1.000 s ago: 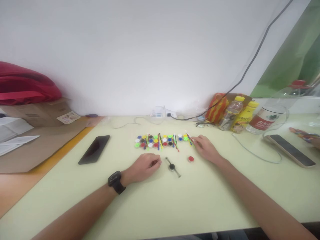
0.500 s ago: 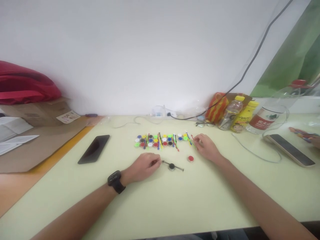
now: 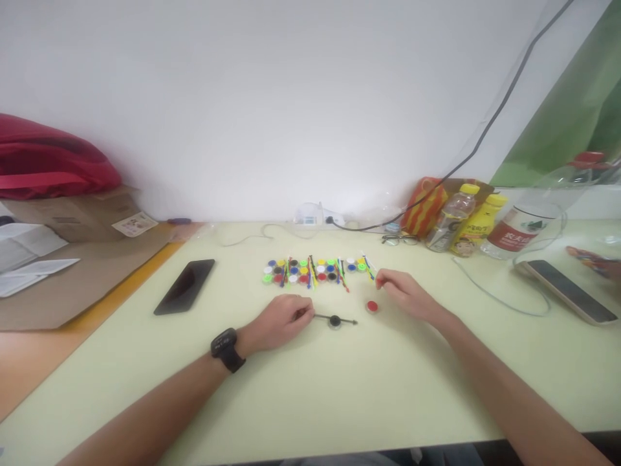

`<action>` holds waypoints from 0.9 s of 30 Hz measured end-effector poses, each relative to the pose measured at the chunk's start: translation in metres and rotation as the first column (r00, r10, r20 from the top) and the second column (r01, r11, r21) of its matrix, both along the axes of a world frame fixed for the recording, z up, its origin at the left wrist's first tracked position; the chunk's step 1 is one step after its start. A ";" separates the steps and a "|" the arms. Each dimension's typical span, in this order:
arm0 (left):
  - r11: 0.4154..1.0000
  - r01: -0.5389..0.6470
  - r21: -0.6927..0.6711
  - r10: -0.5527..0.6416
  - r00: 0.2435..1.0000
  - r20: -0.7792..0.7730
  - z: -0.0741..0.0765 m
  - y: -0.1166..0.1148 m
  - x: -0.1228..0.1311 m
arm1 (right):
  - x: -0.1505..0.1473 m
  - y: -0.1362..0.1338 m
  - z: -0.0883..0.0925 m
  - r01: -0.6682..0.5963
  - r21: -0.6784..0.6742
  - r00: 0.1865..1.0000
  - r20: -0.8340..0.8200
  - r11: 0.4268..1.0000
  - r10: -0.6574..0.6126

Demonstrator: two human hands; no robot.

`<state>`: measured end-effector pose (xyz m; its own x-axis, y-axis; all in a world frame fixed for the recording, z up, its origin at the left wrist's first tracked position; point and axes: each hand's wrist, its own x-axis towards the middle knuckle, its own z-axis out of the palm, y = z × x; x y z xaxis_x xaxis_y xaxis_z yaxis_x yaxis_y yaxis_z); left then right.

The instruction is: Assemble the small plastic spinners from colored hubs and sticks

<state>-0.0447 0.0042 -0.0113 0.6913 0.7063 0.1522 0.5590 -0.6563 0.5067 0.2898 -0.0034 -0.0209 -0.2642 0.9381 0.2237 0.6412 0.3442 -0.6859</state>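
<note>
My left hand, wearing a black watch, is closed with its fingertips at the left end of a thin black stick. A round piece with a black top sits at the middle of that stick. My right hand is pinched just above the table, beside the right end of a row of coloured round pieces and thin coloured sticks. What its fingertips hold, if anything, is too small to make out. A red-topped round piece lies just below the right hand.
A dark phone lies left, near cardboard and a red bag. Bottles, glasses and a cable are at the back right. Another person's hand is beside another phone at far right.
My right hand has drawn slightly away from the row, its fingers pinched closer. The red stick at the row's right end no longer shows there. The black stick has turned slightly flatter.
</note>
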 end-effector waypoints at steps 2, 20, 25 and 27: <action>1.000 -0.002 0.000 0.002 1.000 0.002 0.000 0.000 0.000 | -0.004 -0.007 0.004 -0.107 -0.108 0.993 0.044 0.988 0.112; 0.996 -0.086 0.009 0.083 0.979 0.187 0.001 -0.004 0.001 | -0.020 -0.015 0.008 -0.107 -0.182 0.990 0.067 0.977 0.121; 0.997 -0.074 0.015 0.068 0.969 0.238 0.001 -0.007 0.003 | -0.027 -0.021 0.012 -0.119 -0.119 0.983 0.125 0.986 0.133; 0.998 -0.066 0.010 0.061 0.970 0.235 0.001 -0.008 0.003 | -0.025 -0.023 0.012 -0.129 -0.117 0.977 0.156 0.985 0.146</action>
